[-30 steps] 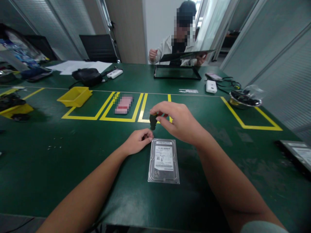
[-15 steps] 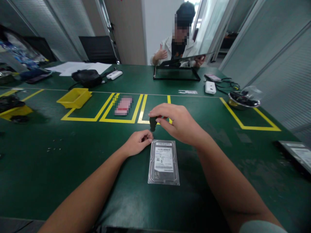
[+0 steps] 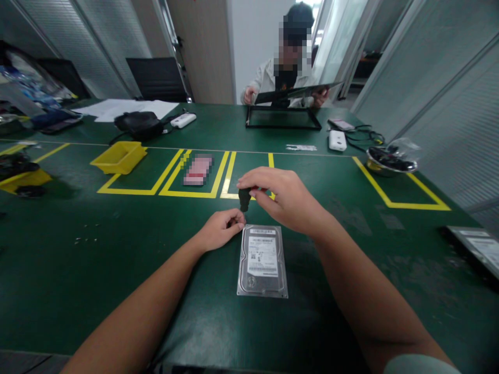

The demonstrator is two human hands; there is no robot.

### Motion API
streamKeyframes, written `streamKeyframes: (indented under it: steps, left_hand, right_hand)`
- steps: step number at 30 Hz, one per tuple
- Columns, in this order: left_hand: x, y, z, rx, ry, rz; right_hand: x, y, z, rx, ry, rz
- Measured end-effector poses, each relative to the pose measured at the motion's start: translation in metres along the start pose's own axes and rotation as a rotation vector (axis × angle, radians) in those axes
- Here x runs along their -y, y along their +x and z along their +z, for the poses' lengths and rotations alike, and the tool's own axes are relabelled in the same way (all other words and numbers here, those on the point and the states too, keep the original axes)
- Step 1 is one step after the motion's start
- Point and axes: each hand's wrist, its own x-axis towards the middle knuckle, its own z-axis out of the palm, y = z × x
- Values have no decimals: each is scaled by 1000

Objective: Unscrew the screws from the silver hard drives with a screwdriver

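A silver hard drive (image 3: 263,257) with a white label lies flat on the green table in front of me. My right hand (image 3: 278,195) is closed on the dark handle of a short screwdriver (image 3: 244,200), held upright over the drive's far left corner. Beside that corner, my left hand (image 3: 226,227) has its fingers curled in a pinch around the screwdriver's lower end. Whether they grip the shaft, the drive's edge or a small part is hidden. The screwdriver's tip is also covered by these fingers.
Several small screws (image 3: 86,240) lie at left. Beyond are a yellow bin (image 3: 120,157), a pink phone-like object (image 3: 198,170) and taped rectangles. A bowl of dark parts (image 3: 392,158) and another drive (image 3: 477,249) are at right. Across the table a person holds a dark panel (image 3: 300,93).
The screwdriver handle has shifted very slightly left; my hands stay almost in place. The person opposite has lowered a raised hand onto the dark panel.
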Motion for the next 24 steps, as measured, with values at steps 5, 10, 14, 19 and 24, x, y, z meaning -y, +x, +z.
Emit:
streamKeyframes:
  steps: [5,10,14,19,24]
  left_hand:
    - [0,0,0,2,3,-2]
    - [-1,-1,0,-1,0,-1]
    - [-2,-2,0,2,5,-14]
    - [-5,-1,0,1,18,-15]
    - [-5,-1,0,5,16,-14]
  right_hand:
    - [0,0,1,-4,-8,-10]
    - [1,-1,1,-1,-14,-10]
    - [1,-1,1,-6,-18,-18]
    - [1,-1,1,0,-33,-12]
    - [4,0,-1,8,-66,15]
